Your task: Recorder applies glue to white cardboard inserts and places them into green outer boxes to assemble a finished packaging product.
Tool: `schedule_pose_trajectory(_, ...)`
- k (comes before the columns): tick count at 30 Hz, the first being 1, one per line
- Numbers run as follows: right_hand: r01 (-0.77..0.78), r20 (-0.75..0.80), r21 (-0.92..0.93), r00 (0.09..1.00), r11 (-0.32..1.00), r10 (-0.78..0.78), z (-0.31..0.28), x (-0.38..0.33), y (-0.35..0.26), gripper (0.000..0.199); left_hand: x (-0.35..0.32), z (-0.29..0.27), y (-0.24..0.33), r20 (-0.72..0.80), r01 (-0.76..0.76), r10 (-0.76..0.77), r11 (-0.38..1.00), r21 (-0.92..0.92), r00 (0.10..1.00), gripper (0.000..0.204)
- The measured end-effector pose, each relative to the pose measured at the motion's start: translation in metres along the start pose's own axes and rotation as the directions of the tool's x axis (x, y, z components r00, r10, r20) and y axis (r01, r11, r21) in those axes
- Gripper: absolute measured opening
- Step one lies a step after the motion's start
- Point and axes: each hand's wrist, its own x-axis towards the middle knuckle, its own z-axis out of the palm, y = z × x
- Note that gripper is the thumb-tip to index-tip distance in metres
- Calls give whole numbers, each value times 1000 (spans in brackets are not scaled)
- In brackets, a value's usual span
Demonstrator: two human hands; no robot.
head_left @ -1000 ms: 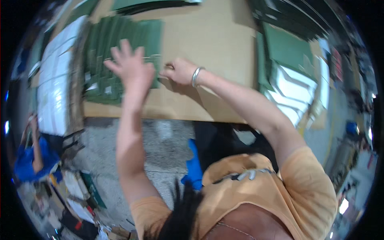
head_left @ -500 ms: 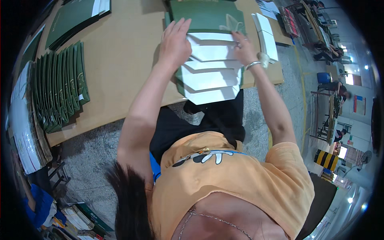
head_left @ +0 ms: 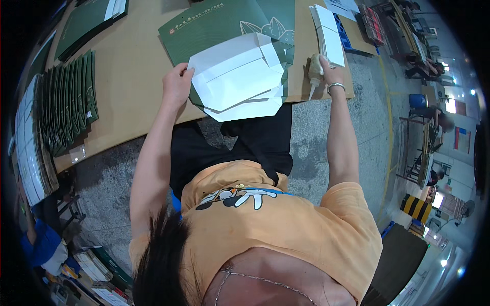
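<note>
Green paper bags with white flaps lie in front of me at the table's near edge. The top white bottom panel (head_left: 237, 79) is opened out into a many-sided shape. My left hand (head_left: 177, 85) pinches its left edge between thumb and fingers. My right hand (head_left: 332, 72) is closed at the near end of a banded stack of white cards (head_left: 329, 35), thumb along the left side; the other fingers are partly hidden. Just left of that hand lies a glue bottle (head_left: 314, 73), its nozzle toward me.
Upright folded green bags (head_left: 69, 104) stand in a row at left, beside a plastic-wrapped stack (head_left: 30, 143). More flat green bags (head_left: 92, 25) lie at far left. The brown table (head_left: 127, 76) ends just before my legs. People work at other tables on the right.
My left hand has moved left and nearer, and the fanned flaps now show one opened panel on top. My right hand has left the bags for the card stack. The glue bottle is uncovered.
</note>
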Motion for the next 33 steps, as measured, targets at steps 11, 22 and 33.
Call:
schedule_pose_trajectory(11, -245, 366, 862, 906, 444, -210, -46, -64, -5, 44, -24, -2, -17, -64, -139, 135, 988, -66, 989, 27)
schedule_pose_trajectory(22, 162, 149, 927, 666, 337, -731, 11, -210, -149, 40, -4, -16, -10, 218, 284, -232, 926, -247, 948, 21)
schedule_pose_trajectory(33, 472, 175, 745, 543, 471, -821, 56, -222, -184, 56, -1, -13, -15, 151, 145, -125, 981, -132, 981, 22)
